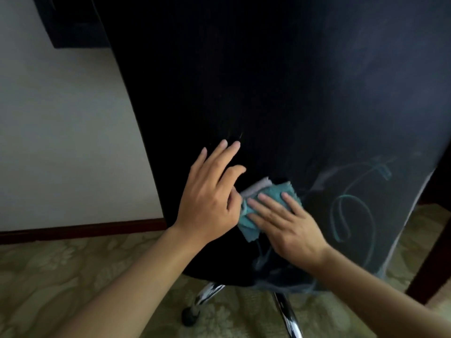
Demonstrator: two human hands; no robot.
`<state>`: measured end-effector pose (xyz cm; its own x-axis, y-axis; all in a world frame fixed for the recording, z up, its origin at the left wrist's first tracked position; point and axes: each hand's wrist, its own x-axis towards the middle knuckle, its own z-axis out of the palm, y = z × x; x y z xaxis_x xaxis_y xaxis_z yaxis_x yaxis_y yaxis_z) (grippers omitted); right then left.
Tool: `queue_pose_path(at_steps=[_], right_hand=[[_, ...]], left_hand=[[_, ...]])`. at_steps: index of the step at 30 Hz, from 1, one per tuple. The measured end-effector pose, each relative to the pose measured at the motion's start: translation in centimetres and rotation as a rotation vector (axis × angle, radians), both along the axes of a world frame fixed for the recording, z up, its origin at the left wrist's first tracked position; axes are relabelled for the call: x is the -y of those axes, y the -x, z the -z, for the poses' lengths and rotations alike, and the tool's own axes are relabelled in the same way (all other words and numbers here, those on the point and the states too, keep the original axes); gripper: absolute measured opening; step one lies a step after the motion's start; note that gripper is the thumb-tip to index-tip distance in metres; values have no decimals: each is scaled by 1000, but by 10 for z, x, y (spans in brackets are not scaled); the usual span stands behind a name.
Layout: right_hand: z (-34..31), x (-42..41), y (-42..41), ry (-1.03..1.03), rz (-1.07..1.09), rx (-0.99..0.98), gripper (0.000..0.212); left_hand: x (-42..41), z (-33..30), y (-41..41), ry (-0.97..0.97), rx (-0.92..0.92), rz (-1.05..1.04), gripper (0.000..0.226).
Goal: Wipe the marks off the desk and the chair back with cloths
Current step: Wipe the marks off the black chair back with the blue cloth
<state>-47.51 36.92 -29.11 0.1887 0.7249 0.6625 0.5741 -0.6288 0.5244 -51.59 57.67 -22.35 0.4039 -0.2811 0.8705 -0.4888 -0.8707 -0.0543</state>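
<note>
Where the pale wall (pixel 61 142) fills the left side, a dark red skirting board (pixel 80 228) runs along its foot above a green patterned carpet (pixel 61 269). A dark shape (pixel 70 23) hangs in the upper left corner; what it is cannot be told. To the right of the wall stands the black chair back (pixel 268 81), broad and upright, taking up most of the view.

Low on the chair back, the left hand (pixel 210 198) lies with its long fingers straight and spread against the black surface, while its thumb and the side of its forefinger pinch the near edge of the cloth (pixel 263 191). This cloth is teal with a paler grey fold at its top, and it is bunched flat against the chair back between the two hands. Just to the right, the right hand (pixel 285 223) presses on the cloth with straight fingers, its palm covering the lower right part. Both hands touch the cloth and sit close together.

Further right on the chair back are teal chalk-like marks (pixel 351 206): a tall loop and some scribbles above it, with fainter smears below the right hand. Under the seat, chrome legs (pixel 285 311) of the chair base and one black caster (pixel 189 315) rest on the carpet. At the far right edge a dark wooden leg (pixel 429 272) stands on the carpet.
</note>
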Motion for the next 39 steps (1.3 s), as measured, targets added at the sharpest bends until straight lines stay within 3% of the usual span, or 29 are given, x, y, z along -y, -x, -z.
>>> queue_pose_path(at_steps=[4,6,8,11,13,18,20,22,25,26,27,32,39], right_hand=[[-59,-11,-18,-415,16,101,45],[-52,-19,-26,-497,51,149,45],[-7,-21,-19,-348,28,83,48],[66,-13,6,47,21,-51,48],[68,-6,11,159,40,-70,49],[-18,-18,-22,-344,0,74,45],[-11,-23,-27,-412,1,94,43],[38,-22,-12,-238,20,21,44],[110,-4,18,278,32,-90,43],[114,4,20,367,32,-105,44],[110,7,15,359,20,-94,46],[72,-6,-18,-138,-54,-33,53],[149,16,16,368,-65,-176,44]], left_hand=[[-15,19,7,21,-41,-67,51],[-17,30,9,22,-67,-79,57],[-18,38,10,24,-92,-77,60],[-22,46,13,-1,-105,-69,60],[-24,52,15,-36,-118,-57,59],[-21,70,16,-26,-148,-49,62],[-17,78,15,-11,-141,-52,60],[-16,86,13,-31,-131,-49,54],[-22,100,11,-56,-117,-37,50],[-23,105,10,-65,-109,-39,51],[-25,109,8,-79,-102,-52,53],[-26,126,-5,-143,-85,-127,69],[-38,134,-17,-188,-64,-113,76]])
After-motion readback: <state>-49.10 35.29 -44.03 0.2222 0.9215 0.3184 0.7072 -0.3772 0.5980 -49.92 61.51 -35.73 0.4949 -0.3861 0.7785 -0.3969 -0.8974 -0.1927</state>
